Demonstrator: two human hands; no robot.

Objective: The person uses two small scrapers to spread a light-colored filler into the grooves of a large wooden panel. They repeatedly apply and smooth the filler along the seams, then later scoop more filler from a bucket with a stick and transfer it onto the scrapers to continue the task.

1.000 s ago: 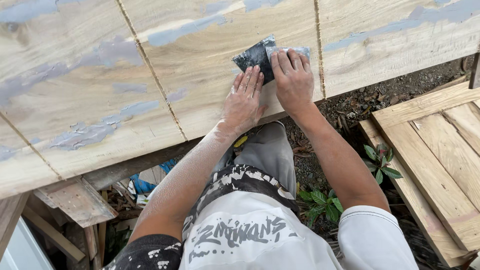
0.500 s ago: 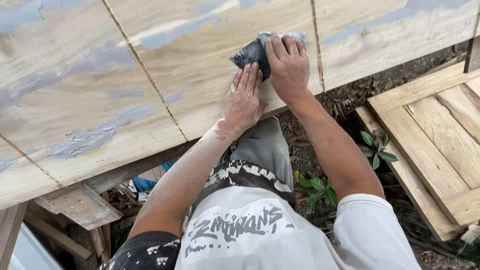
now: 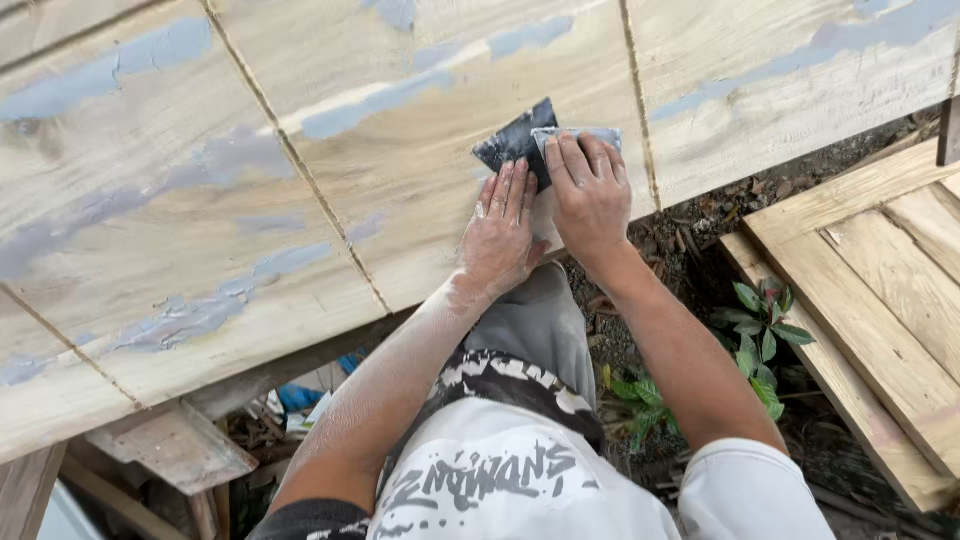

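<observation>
Pale, grain-marked wooden panel (image 3: 300,210), patched with grey-blue filler streaks (image 3: 190,315) and divided by thin seams, fills the far and left part of the scene. Near its right seam, a dark sheet of sandpaper (image 3: 512,140) lies flat on the board. The right hand (image 3: 590,195) presses on the sheet, fingers extended and held close together over its right portion. The left hand (image 3: 500,235) lies flat just beside it, fingers straight and together, tips touching the sheet's near edge. Both hands are dusted white. On the right stands a slatted wooden pallet (image 3: 880,290); a small green plant (image 3: 765,330) grows on the ground between pallet and panel.
</observation>
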